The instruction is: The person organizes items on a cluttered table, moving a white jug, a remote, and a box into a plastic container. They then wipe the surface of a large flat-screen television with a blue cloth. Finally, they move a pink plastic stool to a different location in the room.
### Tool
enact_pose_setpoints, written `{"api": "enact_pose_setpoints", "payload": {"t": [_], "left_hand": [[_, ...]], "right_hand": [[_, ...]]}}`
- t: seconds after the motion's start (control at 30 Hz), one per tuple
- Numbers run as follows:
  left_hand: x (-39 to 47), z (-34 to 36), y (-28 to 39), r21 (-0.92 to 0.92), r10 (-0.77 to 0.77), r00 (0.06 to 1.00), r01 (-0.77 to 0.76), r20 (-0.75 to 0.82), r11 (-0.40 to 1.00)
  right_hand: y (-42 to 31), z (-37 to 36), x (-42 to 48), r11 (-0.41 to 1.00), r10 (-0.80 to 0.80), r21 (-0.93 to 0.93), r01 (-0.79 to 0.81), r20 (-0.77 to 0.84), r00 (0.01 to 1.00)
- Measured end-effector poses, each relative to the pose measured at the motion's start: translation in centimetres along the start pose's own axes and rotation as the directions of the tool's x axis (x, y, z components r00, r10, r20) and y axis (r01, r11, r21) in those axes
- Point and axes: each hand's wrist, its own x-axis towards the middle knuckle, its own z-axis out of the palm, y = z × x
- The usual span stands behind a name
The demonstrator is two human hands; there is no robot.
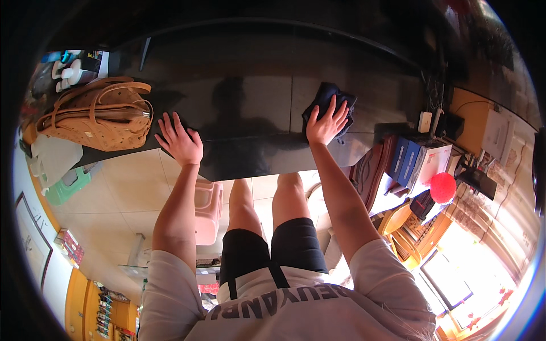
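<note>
My right hand (326, 123) presses flat on a dark cloth (318, 102), fingers spread over its bunched folds. The cloth lies on a glossy black tabletop (251, 115) that reflects my head and shoulders. On the left, my left hand (182, 143) rests palm down at the front edge of this surface, fingers apart and holding nothing. Just beyond its fingertips stands a tan leather handbag (106, 119) with two handles and a zip along the top.
White bottles (76, 72) stand behind the handbag. To the right are a white power adapter (424, 122) with cables, blue boxes (403, 160) and a red ball (442, 188). A pink plastic stool (207, 213) and a green plastic stool (68, 185) are below the edge.
</note>
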Motion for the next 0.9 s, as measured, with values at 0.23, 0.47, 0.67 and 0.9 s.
{"api": "enact_pose_setpoints", "payload": {"t": [0.23, 0.47, 0.67, 0.9], "left_hand": [[-0.3, 0.1, 0.0, 0.02, 0.009, 1.0, -0.009, -0.025, 1.0], [-0.3, 0.5, 0.1, 0.06, 0.041, 0.998, -0.038, -0.045, 0.997], [-0.4, 0.4, 1.1, 0.13, 0.025, 1.0, -0.027, 0.015, 0.991], [-0.3, 1.6, 6.3, 0.215, -0.292, 0.957, 0.286, -0.007, 0.934]], "right_hand": [[0.0, -0.3, -0.1, 1.0, -0.006, 0.015, 0.006, 0.007, 1.0], [-7.4, -0.7, -2.0, 0.965, -0.155, 0.228, 0.127, 0.106, 0.982], [-5.2, -1.5, 0.0, 0.819, -0.517, 0.386, 0.425, 0.176, 0.837], [10.5, -2.2, 12.5, 0.835, -0.526, 0.274, 0.476, 0.146, 0.838]]}}
